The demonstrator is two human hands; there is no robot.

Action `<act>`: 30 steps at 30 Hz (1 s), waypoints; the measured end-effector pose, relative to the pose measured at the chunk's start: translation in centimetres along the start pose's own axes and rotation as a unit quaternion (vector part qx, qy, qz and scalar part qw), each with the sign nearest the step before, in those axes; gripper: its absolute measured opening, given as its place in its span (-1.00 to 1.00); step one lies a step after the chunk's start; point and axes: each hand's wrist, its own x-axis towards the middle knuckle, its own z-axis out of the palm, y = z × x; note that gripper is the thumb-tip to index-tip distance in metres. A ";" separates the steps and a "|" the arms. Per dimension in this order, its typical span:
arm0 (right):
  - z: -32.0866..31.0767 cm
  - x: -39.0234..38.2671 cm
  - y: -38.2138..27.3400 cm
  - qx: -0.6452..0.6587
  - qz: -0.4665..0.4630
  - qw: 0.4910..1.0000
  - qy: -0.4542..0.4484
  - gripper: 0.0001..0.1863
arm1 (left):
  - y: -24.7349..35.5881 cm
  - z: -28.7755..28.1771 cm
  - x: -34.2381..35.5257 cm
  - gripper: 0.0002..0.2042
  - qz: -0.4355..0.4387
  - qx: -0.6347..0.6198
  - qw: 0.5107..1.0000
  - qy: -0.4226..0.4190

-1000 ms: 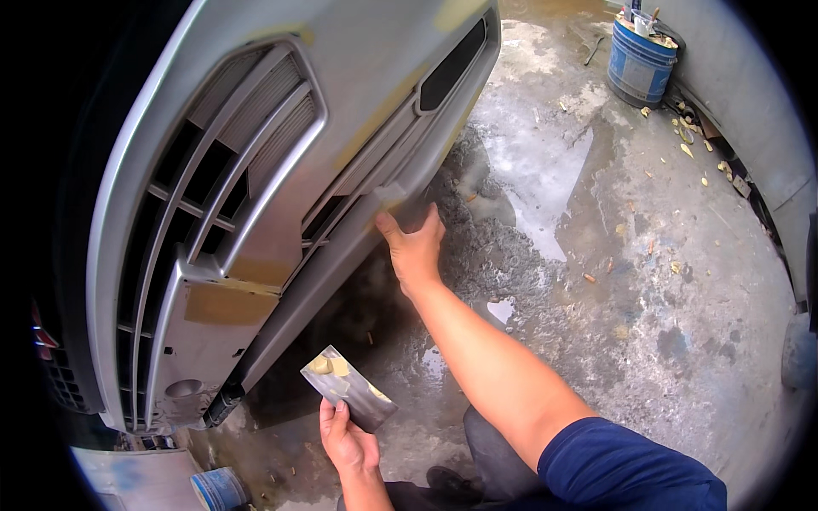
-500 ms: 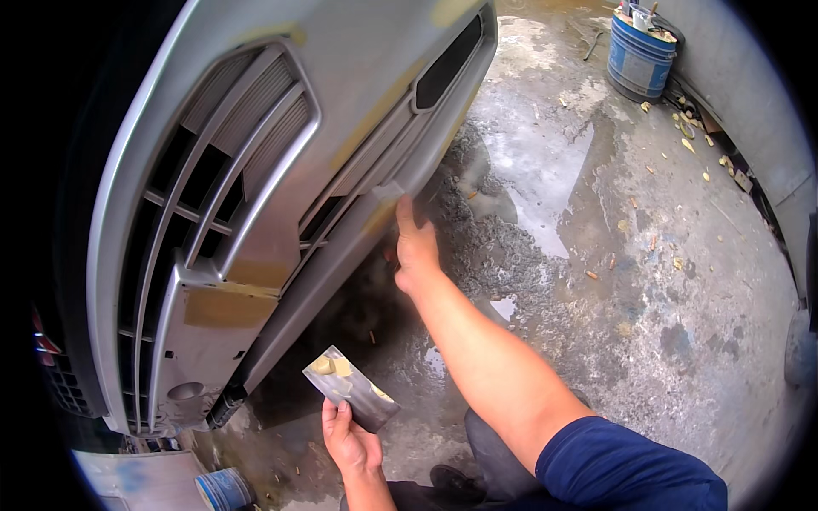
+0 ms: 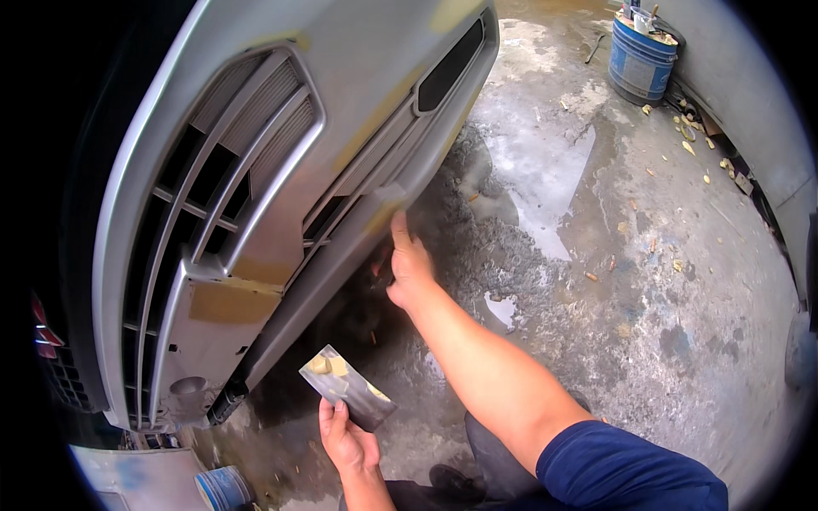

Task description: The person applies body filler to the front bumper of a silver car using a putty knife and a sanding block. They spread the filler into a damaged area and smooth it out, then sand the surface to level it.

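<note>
1. left hand (image 3: 349,443): fingers clamped on the plate (image 3: 354,393), apart from the bumper (image 3: 349,128), on its near side.
2. right hand (image 3: 411,267): thumb at the bumper's lower edge; other fingers mostly hidden, cannot tell if they grip.
3. tipping the plate could drop putty (image 3: 321,364); a dragging thumb could smear the bumper's patch (image 3: 381,220).

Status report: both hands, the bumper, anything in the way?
Left hand holding yellow-smeared plate. Right hand at edge of silver bumper, contact unclear. Nothing seen blocking; blue bucket stands well apart.
</note>
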 end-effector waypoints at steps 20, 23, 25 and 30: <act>-1.4 0.2 1.1 -0.157 -0.094 0.979 0.085 0.24 | -0.1 1.4 0.7 -0.66 0.002 -0.012 1.000 -0.008; 0.4 -1.6 0.0 -0.213 -0.109 0.966 0.099 0.36 | 0.1 1.4 0.6 -0.67 -0.002 -0.010 1.000 0.004; 1.1 -3.4 0.1 -0.310 -0.116 0.939 0.093 0.35 | -0.4 0.9 1.0 -0.67 0.000 -0.019 1.000 0.002; -3.5 -3.7 0.0 -0.357 -0.146 0.920 0.073 0.02 | -0.5 3.6 1.0 -0.69 0.010 -0.029 0.999 -0.007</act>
